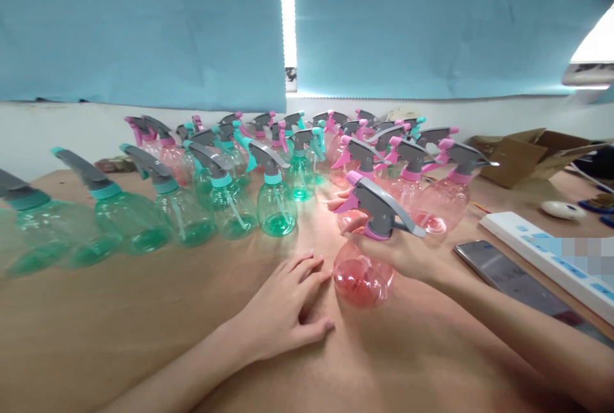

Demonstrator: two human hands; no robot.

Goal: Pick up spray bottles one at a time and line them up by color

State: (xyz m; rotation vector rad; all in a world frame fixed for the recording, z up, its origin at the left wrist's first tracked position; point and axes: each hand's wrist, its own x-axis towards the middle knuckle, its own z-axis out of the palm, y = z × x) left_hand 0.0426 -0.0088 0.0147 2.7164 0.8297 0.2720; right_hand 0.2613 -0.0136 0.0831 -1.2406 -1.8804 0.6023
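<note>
My right hand (400, 250) is closed round the neck of a pink spray bottle (362, 275) with a grey and pink trigger head, which stands on the brown table (119, 323) in front of me. My left hand (283, 307) lies flat on the table just left of that bottle, fingers stretched out, holding nothing. Behind them stand several green spray bottles (275, 208) on the left and several pink spray bottles (439, 199) on the right, all upright.
A phone (508, 275) lies on the table at the right, next to a white power strip (547, 259). Cardboard (522, 154) and a small white object (562, 210) sit at the far right. Blue curtains (144, 23) hang behind.
</note>
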